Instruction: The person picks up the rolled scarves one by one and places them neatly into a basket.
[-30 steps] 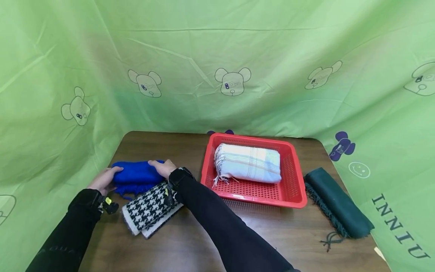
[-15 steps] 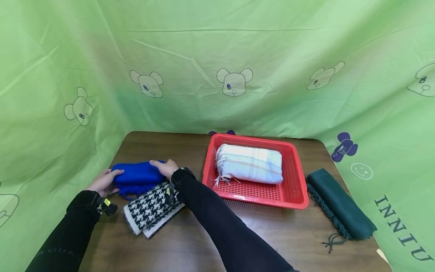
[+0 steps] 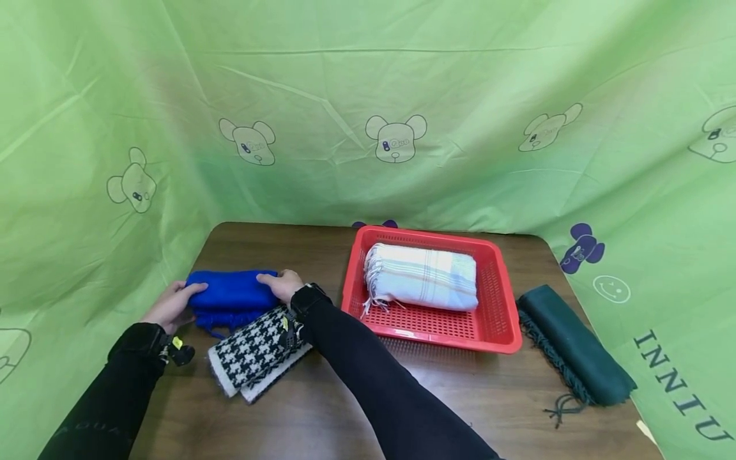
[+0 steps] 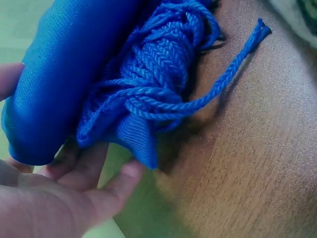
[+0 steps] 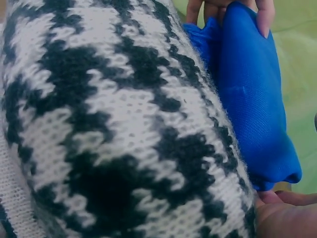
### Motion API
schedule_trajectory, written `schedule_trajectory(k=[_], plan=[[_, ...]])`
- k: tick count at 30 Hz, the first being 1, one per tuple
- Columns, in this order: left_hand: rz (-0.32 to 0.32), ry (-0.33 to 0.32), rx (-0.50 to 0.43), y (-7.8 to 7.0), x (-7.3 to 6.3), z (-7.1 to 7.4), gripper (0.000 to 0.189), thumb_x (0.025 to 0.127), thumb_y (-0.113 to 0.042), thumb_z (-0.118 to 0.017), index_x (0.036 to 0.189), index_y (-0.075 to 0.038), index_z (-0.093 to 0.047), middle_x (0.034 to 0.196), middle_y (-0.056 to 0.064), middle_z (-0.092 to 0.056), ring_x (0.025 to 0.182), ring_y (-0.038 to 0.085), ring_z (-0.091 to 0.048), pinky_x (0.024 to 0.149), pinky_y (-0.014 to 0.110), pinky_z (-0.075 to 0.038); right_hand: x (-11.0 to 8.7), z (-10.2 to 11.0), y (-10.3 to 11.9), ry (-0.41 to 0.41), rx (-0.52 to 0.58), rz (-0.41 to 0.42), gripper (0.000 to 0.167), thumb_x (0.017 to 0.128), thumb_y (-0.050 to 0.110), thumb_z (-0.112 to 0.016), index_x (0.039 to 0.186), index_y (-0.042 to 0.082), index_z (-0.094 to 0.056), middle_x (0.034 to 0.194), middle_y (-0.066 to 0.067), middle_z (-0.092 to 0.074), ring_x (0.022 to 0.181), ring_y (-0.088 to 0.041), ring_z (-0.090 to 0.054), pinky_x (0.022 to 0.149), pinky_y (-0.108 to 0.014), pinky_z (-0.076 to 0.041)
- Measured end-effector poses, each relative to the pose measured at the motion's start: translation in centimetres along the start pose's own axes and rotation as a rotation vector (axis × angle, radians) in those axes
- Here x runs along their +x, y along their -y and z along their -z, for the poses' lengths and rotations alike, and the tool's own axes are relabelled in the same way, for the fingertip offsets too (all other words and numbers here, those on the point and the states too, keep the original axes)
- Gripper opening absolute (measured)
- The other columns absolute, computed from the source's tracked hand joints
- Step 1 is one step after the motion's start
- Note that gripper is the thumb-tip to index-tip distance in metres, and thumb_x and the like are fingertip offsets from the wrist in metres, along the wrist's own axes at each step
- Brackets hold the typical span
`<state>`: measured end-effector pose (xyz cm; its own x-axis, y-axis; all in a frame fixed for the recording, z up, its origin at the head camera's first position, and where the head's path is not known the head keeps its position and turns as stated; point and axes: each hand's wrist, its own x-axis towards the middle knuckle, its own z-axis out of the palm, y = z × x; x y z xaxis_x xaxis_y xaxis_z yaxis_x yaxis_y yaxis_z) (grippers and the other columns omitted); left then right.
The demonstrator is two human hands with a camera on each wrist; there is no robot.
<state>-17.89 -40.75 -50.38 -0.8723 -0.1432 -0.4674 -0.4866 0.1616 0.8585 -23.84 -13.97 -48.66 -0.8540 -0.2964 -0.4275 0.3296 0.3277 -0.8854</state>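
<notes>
A rolled blue scarf with twisted fringe lies at the left of the table. At its left end my left hand grips it, thumb over the top and fingers low at the end, as the left wrist view shows beside the fringe. My right hand holds the opposite end, its thumb on top. Just in front of the blue roll is a folded black-and-white houndstooth scarf, partly under the right wrist in the head view; it fills much of the right wrist view.
A red plastic basket right of centre holds a rolled white-and-blue plaid scarf with fringe. Along the table's right edge lies a rolled dark green scarf. Green printed cloth hangs behind and at both sides of the brown table.
Both hands keep hold of the blue scarf's ends. The left hand has shifted slightly left with its end. The other scarves and the basket stay put.
</notes>
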Motion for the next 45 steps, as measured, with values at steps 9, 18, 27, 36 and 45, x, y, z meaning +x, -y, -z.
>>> schedule_trajectory(k=[9, 18, 27, 36, 45], plan=[[-0.043, 0.003, -0.053, 0.1, -0.1, 0.1, 0.044, 0.110, -0.036, -0.060, 0.134, -0.010, -0.033, 0.154, 0.027, -0.031, 0.093, 0.003, -0.058, 0.080, 0.028, -0.052, 1.1, -0.5, -0.3, -0.025, 0.022, 0.008, 0.063, 0.102, 0.027, -0.071, 0.154, -0.004, -0.052, 0.156, -0.021, -0.054, 0.146, -0.035, -0.050, 0.119, -0.042, -0.044], [-0.032, -0.023, -0.075, 0.6, -0.3, -0.2, 0.054, 0.110, -0.031, -0.059, 0.145, -0.005, -0.028, 0.165, 0.031, -0.018, 0.120, 0.021, -0.051, 0.080, 0.028, -0.053, 0.0, -0.6, 0.1, -0.006, -0.031, 0.019, 0.066, 0.103, 0.030, -0.070, 0.156, -0.003, -0.049, 0.159, -0.020, -0.052, 0.148, -0.034, -0.048, 0.120, -0.042, -0.042], [-0.005, -0.016, -0.115, 1.1, -0.2, -0.3, 0.076, 0.111, -0.029, -0.055, 0.160, 0.002, -0.006, 0.170, 0.033, -0.007, 0.135, 0.037, -0.040, 0.080, 0.029, -0.056, 0.2, -0.6, 0.3, 0.031, -0.027, -0.002, 0.067, 0.104, 0.035, -0.067, 0.158, 0.000, -0.047, 0.160, -0.019, -0.050, 0.148, -0.034, -0.047, 0.120, -0.043, -0.042], [0.008, -0.034, -0.127, 1.6, -0.4, 0.4, 0.079, 0.111, -0.028, -0.056, 0.161, 0.003, -0.004, 0.165, 0.035, -0.015, 0.096, 0.008, -0.056, 0.077, 0.030, -0.058, 1.1, 0.4, 0.8, 0.203, 0.130, -0.056, 0.072, 0.108, 0.037, -0.061, 0.162, -0.004, -0.037, 0.166, -0.023, -0.039, 0.152, -0.040, -0.041, 0.120, -0.050, -0.043], [0.035, -0.067, -0.123, 1.5, -0.4, 0.5, 0.080, 0.111, -0.028, -0.056, 0.164, 0.004, -0.005, 0.166, 0.033, -0.016, 0.104, 0.017, -0.057, 0.080, 0.032, -0.062, 1.5, 1.1, 1.6, 0.269, 0.073, -0.088, 0.080, 0.108, 0.044, -0.059, 0.166, -0.003, -0.028, 0.170, -0.023, -0.033, 0.153, -0.044, -0.039, 0.119, -0.051, -0.044]])
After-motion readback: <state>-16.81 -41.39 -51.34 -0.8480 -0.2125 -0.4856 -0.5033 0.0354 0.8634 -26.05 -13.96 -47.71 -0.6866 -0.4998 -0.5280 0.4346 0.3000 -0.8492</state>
